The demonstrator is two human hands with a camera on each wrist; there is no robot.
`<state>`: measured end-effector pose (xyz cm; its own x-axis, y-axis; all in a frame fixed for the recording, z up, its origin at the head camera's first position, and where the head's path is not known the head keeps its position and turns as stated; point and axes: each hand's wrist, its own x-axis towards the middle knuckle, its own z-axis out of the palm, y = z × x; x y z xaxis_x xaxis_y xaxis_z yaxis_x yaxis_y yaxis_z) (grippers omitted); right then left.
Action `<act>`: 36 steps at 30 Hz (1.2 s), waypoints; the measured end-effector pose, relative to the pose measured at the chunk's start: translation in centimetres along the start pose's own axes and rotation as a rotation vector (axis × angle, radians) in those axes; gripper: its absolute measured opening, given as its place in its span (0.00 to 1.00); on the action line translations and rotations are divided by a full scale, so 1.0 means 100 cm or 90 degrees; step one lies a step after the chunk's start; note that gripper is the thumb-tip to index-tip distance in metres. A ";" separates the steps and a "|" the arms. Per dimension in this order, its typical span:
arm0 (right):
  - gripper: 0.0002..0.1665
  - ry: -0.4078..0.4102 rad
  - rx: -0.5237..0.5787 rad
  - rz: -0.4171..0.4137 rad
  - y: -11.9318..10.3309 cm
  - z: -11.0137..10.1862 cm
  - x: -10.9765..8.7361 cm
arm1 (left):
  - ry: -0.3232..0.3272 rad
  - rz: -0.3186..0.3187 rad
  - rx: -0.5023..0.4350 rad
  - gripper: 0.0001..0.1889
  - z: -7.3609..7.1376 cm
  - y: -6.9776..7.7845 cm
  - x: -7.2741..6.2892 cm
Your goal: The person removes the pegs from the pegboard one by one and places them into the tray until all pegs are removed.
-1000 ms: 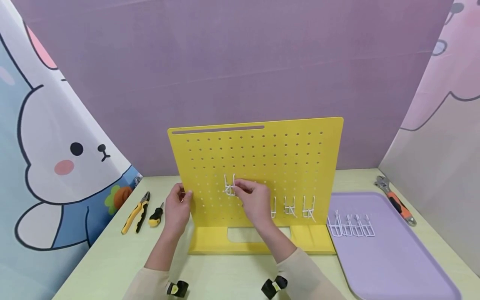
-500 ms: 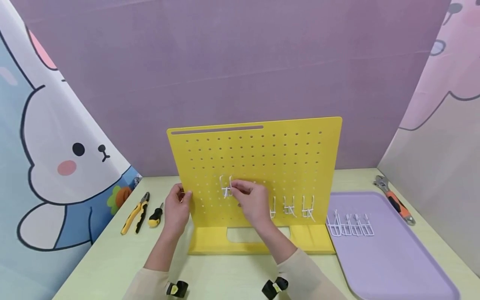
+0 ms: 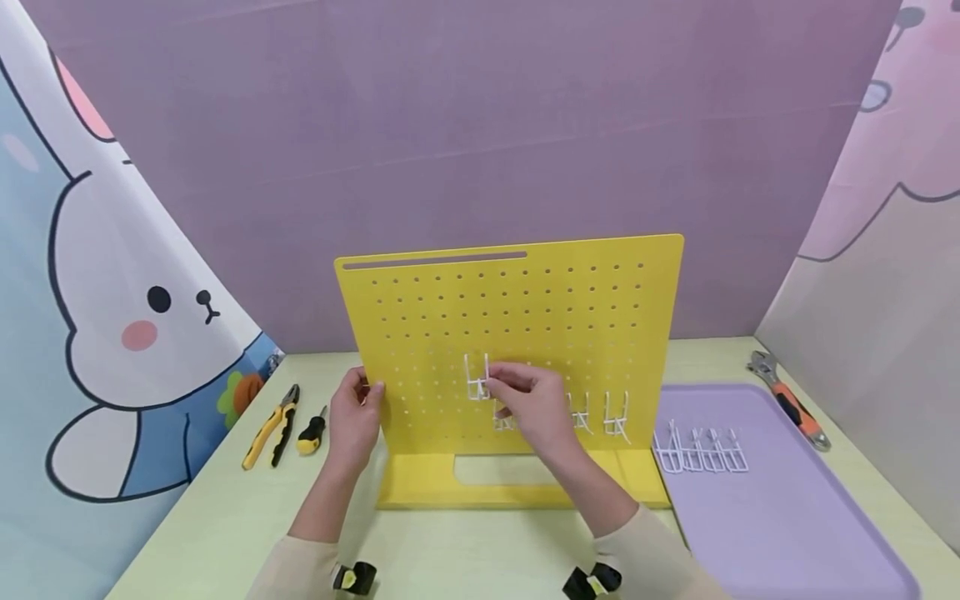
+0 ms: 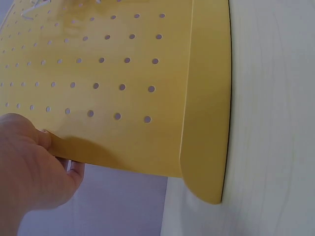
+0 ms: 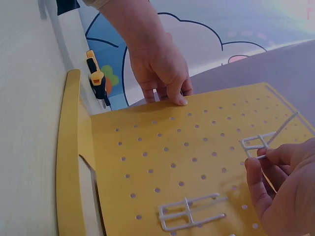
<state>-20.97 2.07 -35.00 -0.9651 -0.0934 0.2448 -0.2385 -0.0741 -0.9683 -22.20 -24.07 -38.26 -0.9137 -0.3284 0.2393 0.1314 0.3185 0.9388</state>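
Observation:
A yellow pegboard stands upright on its base. My left hand grips its left edge, thumb on the front and fingers behind, as the left wrist view also shows. My right hand pinches a white wire hook between thumb and fingertips, close in front of the board's middle. In the right wrist view this pinched hook is tilted, one prong pointing away from the thumb. Below it another white hook sits on the board, partly hidden by my right hand in the head view. Two more hooks hang to the right.
At the right lies a purple tray with a row of white hooks. An adjustable wrench rests beyond the tray's right edge. Pliers and a short screwdriver lie on the table left of the board.
My right hand first shifted slightly left with the pinched hook, then moved right along the board, uncovering less of the lower hooks on the right. My left hand has stayed on the board's edge.

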 end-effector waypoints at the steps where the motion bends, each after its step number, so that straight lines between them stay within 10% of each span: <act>1: 0.12 -0.001 0.000 0.004 -0.001 -0.004 -0.002 | -0.001 0.000 -0.003 0.12 0.000 0.000 0.000; 36: 0.19 0.069 -0.020 0.051 -0.009 -0.096 -0.035 | -0.003 -0.026 0.028 0.13 -0.001 0.002 -0.001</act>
<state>-18.39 12.00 -35.44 -0.9869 0.0103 0.1608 -0.1611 -0.0394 -0.9861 -22.08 -24.07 -38.05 -0.9196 -0.3378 0.2003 0.0772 0.3444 0.9356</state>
